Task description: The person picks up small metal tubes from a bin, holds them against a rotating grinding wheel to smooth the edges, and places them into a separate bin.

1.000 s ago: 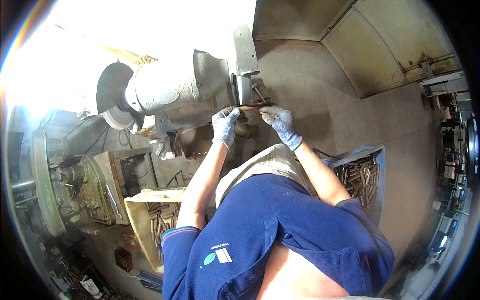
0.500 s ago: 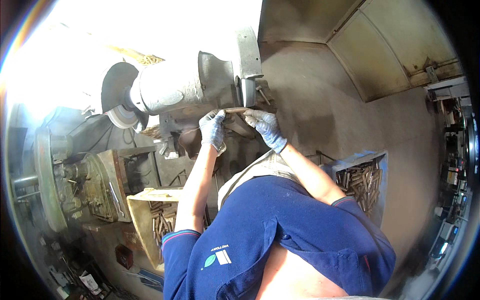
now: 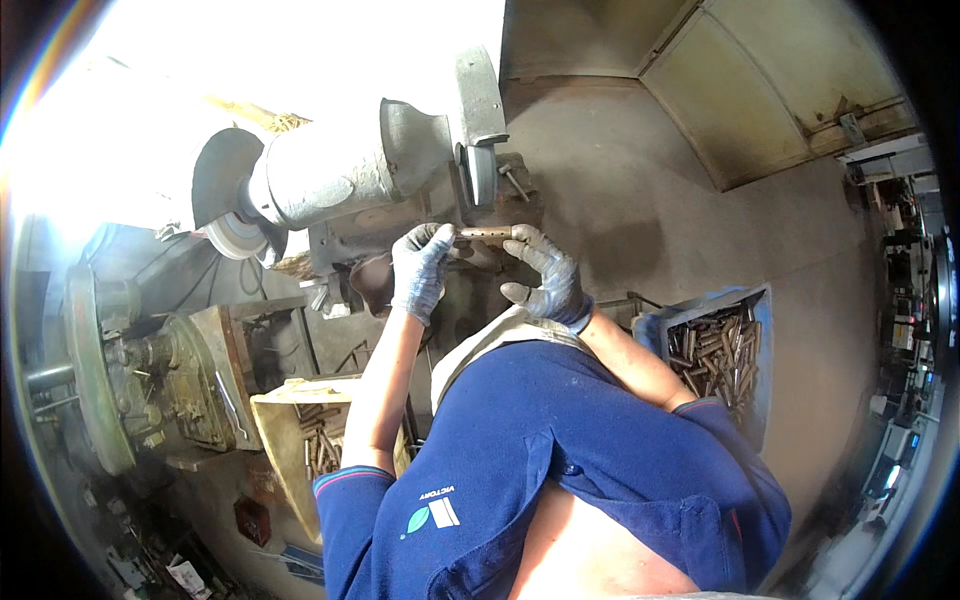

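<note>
A short brown metal tube [image 3: 486, 232] with a row of small dark holes lies level between my gloved hands. My left hand [image 3: 420, 268] pinches its left end between thumb and fingers. My right hand [image 3: 552, 278] has its upper fingertips touching the tube's right end, with the thumb spread well below. Just above the tube is the right wheel [image 3: 482, 176] of a bench grinder [image 3: 335, 175]; a gap shows between wheel and tube. The grinder's other wheel [image 3: 237, 237] sits farther left, partly under its guard.
To my right a blue-edged bin [image 3: 765, 345] holds many similar metal tubes. At my left stands a yellowish bin [image 3: 285, 440] with more tubes. A green machine [image 3: 100, 370] is at far left. Beyond the grinder, a small T-shaped handle [image 3: 514, 183] sticks out.
The tube has come down from the right wheel toward me, and its holes now show. My right thumb has opened away from it; my left hand still grips its end.
</note>
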Motion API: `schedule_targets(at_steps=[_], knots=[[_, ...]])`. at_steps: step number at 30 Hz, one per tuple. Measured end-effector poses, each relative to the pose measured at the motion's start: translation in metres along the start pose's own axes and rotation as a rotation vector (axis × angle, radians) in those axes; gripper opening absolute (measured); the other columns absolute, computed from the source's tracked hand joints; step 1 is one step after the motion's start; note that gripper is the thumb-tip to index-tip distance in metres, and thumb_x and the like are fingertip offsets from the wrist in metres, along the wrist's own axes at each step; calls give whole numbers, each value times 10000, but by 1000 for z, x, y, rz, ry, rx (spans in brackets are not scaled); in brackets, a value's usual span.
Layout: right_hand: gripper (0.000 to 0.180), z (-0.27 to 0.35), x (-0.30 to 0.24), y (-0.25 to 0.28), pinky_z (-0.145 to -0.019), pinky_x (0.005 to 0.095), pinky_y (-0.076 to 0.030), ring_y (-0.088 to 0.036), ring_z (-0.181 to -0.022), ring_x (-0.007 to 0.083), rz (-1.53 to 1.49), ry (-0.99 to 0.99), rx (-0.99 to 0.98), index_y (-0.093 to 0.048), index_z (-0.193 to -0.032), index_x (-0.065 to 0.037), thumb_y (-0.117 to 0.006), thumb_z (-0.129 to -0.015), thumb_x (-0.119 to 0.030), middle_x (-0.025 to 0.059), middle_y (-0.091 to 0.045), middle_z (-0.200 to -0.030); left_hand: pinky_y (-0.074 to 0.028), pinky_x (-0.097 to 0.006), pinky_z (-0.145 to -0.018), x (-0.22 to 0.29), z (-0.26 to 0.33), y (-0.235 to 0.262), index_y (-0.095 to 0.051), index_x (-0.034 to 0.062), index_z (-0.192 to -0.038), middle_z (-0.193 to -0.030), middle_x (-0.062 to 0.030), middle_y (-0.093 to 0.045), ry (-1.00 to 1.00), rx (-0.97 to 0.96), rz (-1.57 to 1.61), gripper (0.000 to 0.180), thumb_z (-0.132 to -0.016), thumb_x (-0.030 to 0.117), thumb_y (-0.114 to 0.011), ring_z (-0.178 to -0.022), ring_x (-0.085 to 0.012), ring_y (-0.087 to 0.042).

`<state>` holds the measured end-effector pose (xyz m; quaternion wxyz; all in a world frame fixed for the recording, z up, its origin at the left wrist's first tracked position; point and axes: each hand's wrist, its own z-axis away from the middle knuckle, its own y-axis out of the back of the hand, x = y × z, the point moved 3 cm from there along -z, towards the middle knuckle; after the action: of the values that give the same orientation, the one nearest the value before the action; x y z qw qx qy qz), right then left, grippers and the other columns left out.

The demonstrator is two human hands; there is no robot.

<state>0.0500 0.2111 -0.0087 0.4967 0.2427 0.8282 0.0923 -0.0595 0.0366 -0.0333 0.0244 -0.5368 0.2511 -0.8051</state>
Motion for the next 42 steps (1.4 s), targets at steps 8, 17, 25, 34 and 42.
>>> schedule_targets(at_steps=[8, 17, 25, 34, 42], knots=[[413, 2, 26, -3, -939, 353, -437, -558, -1097, 279, -353, -309, 113, -649, -1035, 12, -749, -752, -272, 182, -599, -1127, -481, -232, -658, 1, 2, -9, -625, -35, -937, -811, -93, -669, -167, -58, -218, 144, -830, 59, -638, -696, -119, -609], [344, -4, 57, -8, -898, 347, -465, -598, -1036, 274, -160, -178, 113, -662, -1007, 2, -744, -746, -206, 160, -638, -1064, -466, -204, -639, -42, -31, 9, -668, 8, -902, -772, -24, -660, -51, -19, -32, 106, -816, 70, -661, -672, -70, -584], [255, -10, 77, 0, -808, 312, -491, -627, -897, 205, -181, -374, 91, -677, -966, -7, -730, -755, -141, 128, -660, -991, -483, -226, -635, -53, -45, -10, -663, 4, -875, -769, -55, -670, -44, 67, -55, 86, -815, 65, -651, -660, -103, -618], [331, -23, 68, -40, -778, 289, -500, -620, -904, 175, -379, -440, 55, -647, -999, 38, -729, -770, -186, 128, -652, -1020, -525, -271, -610, -27, -33, 14, -634, -12, -906, -783, -87, -662, -10, 202, 2, 85, -841, 35, -605, -669, -160, -637], [277, -12, 90, -5, -725, 283, -484, -632, -807, 158, -149, -535, 121, -686, -923, -15, -702, -791, -258, 93, -680, -862, -482, -240, -602, -53, -53, -14, -665, -8, -821, -730, -52, -658, -47, 103, -101, 49, -810, 34, -641, -614, -111, -592]])
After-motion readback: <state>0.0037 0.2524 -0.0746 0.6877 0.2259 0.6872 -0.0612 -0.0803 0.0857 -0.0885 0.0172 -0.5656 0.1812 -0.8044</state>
